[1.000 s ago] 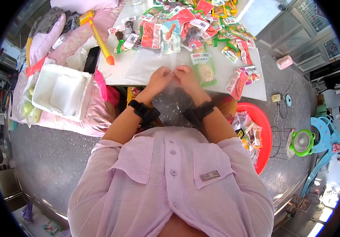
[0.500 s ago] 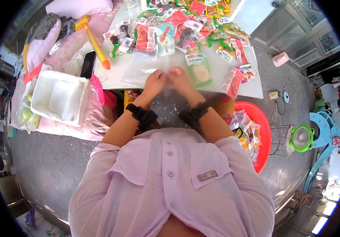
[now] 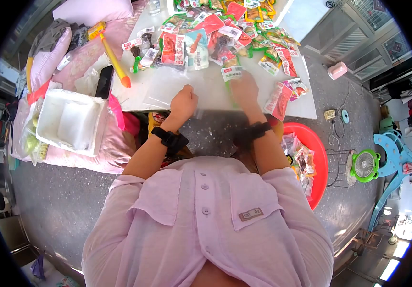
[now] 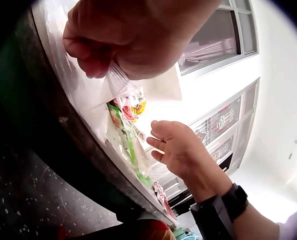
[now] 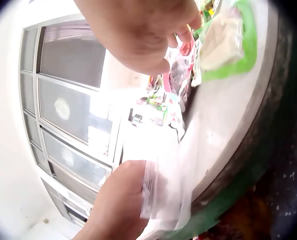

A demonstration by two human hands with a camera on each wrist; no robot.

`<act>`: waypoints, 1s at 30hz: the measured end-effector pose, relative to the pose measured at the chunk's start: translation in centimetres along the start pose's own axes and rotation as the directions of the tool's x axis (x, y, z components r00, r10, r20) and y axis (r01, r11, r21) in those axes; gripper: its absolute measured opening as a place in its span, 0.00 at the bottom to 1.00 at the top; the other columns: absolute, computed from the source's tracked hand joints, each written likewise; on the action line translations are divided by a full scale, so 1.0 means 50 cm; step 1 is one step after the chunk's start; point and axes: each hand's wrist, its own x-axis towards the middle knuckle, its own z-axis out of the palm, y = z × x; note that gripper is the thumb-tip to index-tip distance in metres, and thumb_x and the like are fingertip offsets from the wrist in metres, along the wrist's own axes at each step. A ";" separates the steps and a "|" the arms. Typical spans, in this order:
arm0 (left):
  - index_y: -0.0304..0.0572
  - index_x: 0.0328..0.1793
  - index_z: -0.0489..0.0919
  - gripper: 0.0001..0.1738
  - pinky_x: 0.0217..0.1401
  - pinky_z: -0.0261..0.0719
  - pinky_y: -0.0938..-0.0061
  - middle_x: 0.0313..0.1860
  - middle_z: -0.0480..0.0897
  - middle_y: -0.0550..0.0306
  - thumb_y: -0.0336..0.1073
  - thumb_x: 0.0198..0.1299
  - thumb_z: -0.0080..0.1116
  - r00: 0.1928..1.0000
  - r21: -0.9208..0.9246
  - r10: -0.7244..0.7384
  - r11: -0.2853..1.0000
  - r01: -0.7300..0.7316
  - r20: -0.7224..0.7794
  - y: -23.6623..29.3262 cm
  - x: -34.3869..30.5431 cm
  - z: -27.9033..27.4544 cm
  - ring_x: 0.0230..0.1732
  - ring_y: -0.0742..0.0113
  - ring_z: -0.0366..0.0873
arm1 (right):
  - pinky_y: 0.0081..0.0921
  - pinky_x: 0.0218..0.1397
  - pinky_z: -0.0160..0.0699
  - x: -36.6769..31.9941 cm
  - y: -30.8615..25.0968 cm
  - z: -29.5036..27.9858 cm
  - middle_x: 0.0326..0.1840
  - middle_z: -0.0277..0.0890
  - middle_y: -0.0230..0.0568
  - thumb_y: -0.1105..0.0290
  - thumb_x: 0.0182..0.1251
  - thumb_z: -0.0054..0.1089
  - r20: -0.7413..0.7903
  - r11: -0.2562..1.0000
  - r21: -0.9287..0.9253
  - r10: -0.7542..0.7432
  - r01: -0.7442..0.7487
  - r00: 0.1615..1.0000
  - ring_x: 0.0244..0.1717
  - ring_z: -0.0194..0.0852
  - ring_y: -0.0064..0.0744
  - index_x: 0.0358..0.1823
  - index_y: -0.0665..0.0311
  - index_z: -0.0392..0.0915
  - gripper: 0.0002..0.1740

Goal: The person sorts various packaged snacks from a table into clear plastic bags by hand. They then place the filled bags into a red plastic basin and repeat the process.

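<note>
A: Item one, left hand (image 3: 183, 101)?
B: Fingers curled, pinching the edge of a clear plastic bag (image 5: 169, 192); bag spread partly on the table (image 3: 299, 106), near its front edge.
A: Item two, right hand (image 3: 245, 90)?
B: Fingers apart and loosely bent, palm down; no object seen in its grip.
A: Item three, green-edged packet (image 5: 222, 46)?
B: One, flat on the table, directly below the right hand in the head view; a gap shows in the left wrist view.
A: Long axis?
B: Running away from the person, label at the far end.
A: Nearer hand?
B: The right. Left hand and bag lie to the packet's left, apart from it.
</note>
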 end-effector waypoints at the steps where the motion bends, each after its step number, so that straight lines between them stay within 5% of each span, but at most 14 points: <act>1: 0.38 0.38 0.69 0.11 0.33 0.69 0.61 0.27 0.75 0.44 0.33 0.48 0.44 0.999 0.011 0.035 0.999 -0.035 0.009 -0.001 -0.004 0.005 0.31 0.48 0.73 | 0.35 0.40 0.70 0.007 0.020 -0.012 0.35 0.72 0.54 0.62 0.45 0.55 0.056 0.996 -0.053 0.076 -0.073 0.996 0.35 0.71 0.50 0.44 0.70 0.64 0.25; 5: 0.38 0.44 0.69 0.17 0.37 0.70 0.61 0.30 0.76 0.45 0.34 0.46 0.45 0.991 0.082 0.089 0.992 -0.098 0.103 0.010 -0.011 0.010 0.34 0.49 0.73 | 0.36 0.41 0.70 0.035 0.053 -0.041 0.36 0.71 0.57 0.57 0.43 0.57 0.374 0.952 -0.059 0.300 -0.300 0.878 0.38 0.70 0.52 0.45 0.73 0.62 0.31; 8: 0.37 0.44 0.69 0.17 0.38 0.69 0.61 0.31 0.76 0.45 0.34 0.45 0.45 0.988 0.112 0.072 0.990 -0.088 0.139 0.019 -0.010 0.003 0.35 0.49 0.73 | 0.33 0.41 0.70 0.038 0.078 -0.020 0.35 0.71 0.57 0.59 0.42 0.59 0.390 0.946 -0.006 0.301 -0.324 0.870 0.39 0.72 0.48 0.40 0.74 0.64 0.28; 11: 0.37 0.43 0.69 0.17 0.38 0.69 0.60 0.32 0.76 0.44 0.34 0.45 0.45 0.988 0.118 0.074 0.989 -0.090 0.135 0.018 -0.011 0.002 0.35 0.49 0.73 | 0.28 0.32 0.71 0.026 0.088 -0.026 0.32 0.72 0.49 0.65 0.44 0.59 0.380 0.859 0.276 0.314 -0.431 0.870 0.33 0.73 0.39 0.34 0.72 0.66 0.20; 14: 0.38 0.41 0.69 0.15 0.38 0.69 0.60 0.32 0.76 0.43 0.34 0.45 0.45 0.990 0.121 0.073 0.989 -0.088 0.119 0.017 -0.011 0.006 0.35 0.48 0.73 | 0.21 0.24 0.68 0.029 0.092 -0.058 0.28 0.71 0.39 0.70 0.48 0.57 0.737 0.448 0.457 0.293 -0.769 0.609 0.27 0.70 0.27 0.31 0.68 0.68 0.11; 16: 0.38 0.41 0.69 0.15 0.37 0.69 0.60 0.32 0.76 0.43 0.34 0.45 0.45 0.991 0.120 0.073 0.989 -0.087 0.113 0.015 -0.008 0.012 0.35 0.48 0.73 | 0.18 0.22 0.66 -0.001 0.129 -0.035 0.26 0.70 0.34 0.72 0.50 0.55 0.483 0.654 0.653 0.026 -0.381 0.875 0.24 0.68 0.23 0.31 0.64 0.68 0.07; 19: 0.39 0.41 0.69 0.14 0.37 0.69 0.60 0.32 0.76 0.43 0.35 0.46 0.45 0.990 0.119 0.058 0.990 -0.073 0.125 0.016 -0.005 0.014 0.35 0.48 0.73 | 0.18 0.21 0.68 -0.026 0.137 -0.042 0.26 0.69 0.31 0.73 0.52 0.53 0.228 0.826 0.560 -0.226 0.063 0.947 0.24 0.68 0.21 0.30 0.60 0.69 0.04; 22: 0.40 0.39 0.69 0.13 0.37 0.69 0.60 0.31 0.76 0.43 0.35 0.46 0.44 0.990 0.104 0.040 0.993 -0.055 0.139 0.029 -0.006 0.013 0.35 0.48 0.73 | 0.19 0.22 0.70 -0.049 0.080 -0.086 0.27 0.70 0.29 0.74 0.53 0.52 0.181 0.824 0.567 -0.122 -0.002 0.976 0.25 0.69 0.20 0.29 0.59 0.68 0.03; 26: 0.39 0.36 0.68 0.11 0.37 0.67 0.59 0.30 0.75 0.43 0.35 0.46 0.43 0.990 0.048 0.048 0.997 -0.054 0.132 0.049 -0.007 0.012 0.35 0.47 0.72 | 0.19 0.23 0.73 -0.069 0.006 -0.098 0.29 0.71 0.30 0.75 0.54 0.50 0.247 0.638 0.732 0.079 -0.239 0.966 0.27 0.71 0.21 0.29 0.60 0.68 0.02; 30: 0.39 0.44 0.69 0.16 0.35 0.70 0.63 0.28 0.76 0.47 0.36 0.48 0.46 0.990 0.030 0.025 0.999 -0.029 0.137 0.061 -0.008 0.017 0.32 0.51 0.74 | 0.20 0.26 0.75 -0.070 -0.047 -0.093 0.32 0.72 0.32 0.76 0.54 0.49 0.492 0.119 0.831 0.299 -0.544 0.818 0.29 0.72 0.22 0.31 0.62 0.69 0.03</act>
